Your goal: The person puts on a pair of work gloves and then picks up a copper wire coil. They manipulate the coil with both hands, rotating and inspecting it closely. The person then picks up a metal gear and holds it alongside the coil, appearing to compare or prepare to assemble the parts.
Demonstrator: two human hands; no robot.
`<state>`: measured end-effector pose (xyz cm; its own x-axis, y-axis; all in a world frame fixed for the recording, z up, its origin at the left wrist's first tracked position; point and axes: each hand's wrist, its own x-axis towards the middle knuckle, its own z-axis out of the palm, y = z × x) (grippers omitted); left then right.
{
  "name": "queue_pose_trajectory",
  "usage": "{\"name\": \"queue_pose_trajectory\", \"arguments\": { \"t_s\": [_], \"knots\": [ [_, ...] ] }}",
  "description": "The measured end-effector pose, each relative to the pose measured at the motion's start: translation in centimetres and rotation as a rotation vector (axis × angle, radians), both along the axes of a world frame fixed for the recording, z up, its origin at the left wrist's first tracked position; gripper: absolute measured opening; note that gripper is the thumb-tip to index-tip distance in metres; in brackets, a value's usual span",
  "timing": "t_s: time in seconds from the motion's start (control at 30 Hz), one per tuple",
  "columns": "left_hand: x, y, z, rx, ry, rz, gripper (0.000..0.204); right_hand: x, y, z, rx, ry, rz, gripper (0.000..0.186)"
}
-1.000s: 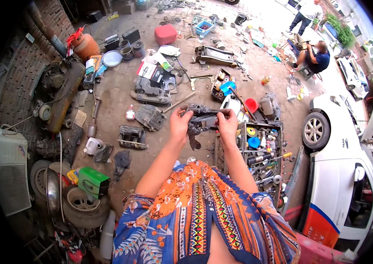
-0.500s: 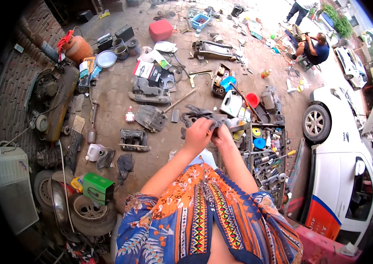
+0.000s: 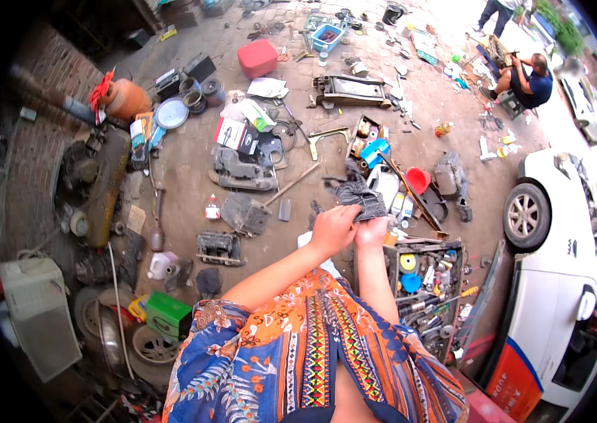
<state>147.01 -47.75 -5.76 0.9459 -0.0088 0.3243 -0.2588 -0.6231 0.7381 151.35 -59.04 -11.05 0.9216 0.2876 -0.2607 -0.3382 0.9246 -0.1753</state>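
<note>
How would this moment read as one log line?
left hand: pinching dark cloth; right hand: partly covered by it; nearby: tool tray, red funnel

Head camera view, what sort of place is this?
Probably an outdoor car repair yard: there's a white, metal-bodied car, a loose black-tyred metal wheel, and a dark rectangular tray crowded with metal tools.

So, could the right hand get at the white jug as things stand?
Probably not straight away: the right hand has its fingers hidden in or behind the dark glove, which the left hand grips, and the white jug seems to sit lower, partly behind it.
</note>
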Motion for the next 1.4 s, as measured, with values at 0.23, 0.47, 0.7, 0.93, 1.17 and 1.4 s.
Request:
{"name": "queue_pose_trajectory", "arguments": {
  "t_s": [0.23, 0.47, 0.7, 0.93, 1.17, 1.4],
  "knots": [
    [10.4, -2.6, 1.0, 0.054, -0.179, -0.115, 0.023, 6.5, -1.3, -6.9, -0.066, -0.075, -0.05, 0.037],
    [15.1, -2.4, 0.9, 0.207, -0.199, -0.286, 0.033, 11.7, -2.3, -4.9, -0.258, 0.188, -0.138, 0.041],
    [23.2, -0.3, -0.7, 0.319, 0.082, -0.19, 0.048, 21.4, -1.4, -0.1, -0.191, 0.11, -0.07, 0.041],
    [36.1, 3.6, 1.2, 0.208, -0.002, -0.399, 0.058, 34.0, 0.3, -2.1, -0.404, -0.182, -0.093, 0.04],
    [48.6, 12.0, 3.7, 0.117, -0.057, -0.317, 0.061, 51.1, 10.8, 2.4, -0.48, -0.117, -0.288, 0.043],
    [58.3, 19.0, 3.6, 0.15, 0.068, 0.0, 0.073, 58.7, 18.3, 9.4, 0.119, -0.15, -0.055, 0.05]
  ]
}}
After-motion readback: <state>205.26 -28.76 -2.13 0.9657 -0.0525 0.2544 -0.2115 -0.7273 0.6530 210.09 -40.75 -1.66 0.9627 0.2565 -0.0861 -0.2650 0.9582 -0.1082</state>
